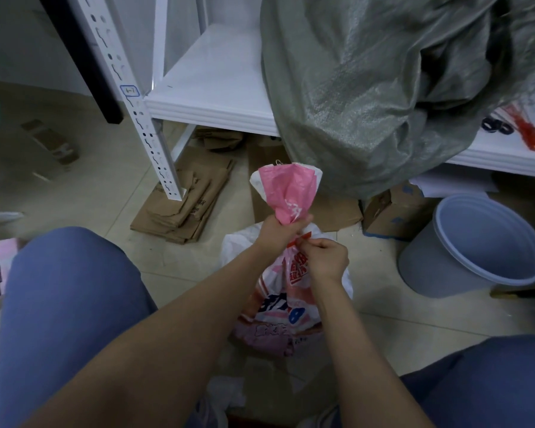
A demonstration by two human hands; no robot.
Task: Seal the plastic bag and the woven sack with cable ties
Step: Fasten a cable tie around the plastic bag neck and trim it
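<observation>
Left grip bunches twisted neck of crinkly plastic bag.

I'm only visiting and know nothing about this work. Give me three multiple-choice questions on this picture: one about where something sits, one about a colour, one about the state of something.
1. Where does the woven sack lie?
A. On the white shelf
B. Hanging from a hook
C. Across the person's lap

2. What colour is the cable tie at the neck of the plastic bag?
A. Blue
B. Black
C. Orange-red

3. How is the plastic bag's top?
A. Spread wide open
B. Bunched into a neck and gripped
C. Folded flat

Answers:
1 A: the sack rests on the shelf board and overhangs its front edge.
2 C: the strip that the right hand pinches is orange-red.
3 B: the left hand grips the gathered top just under the pink flare.
</observation>
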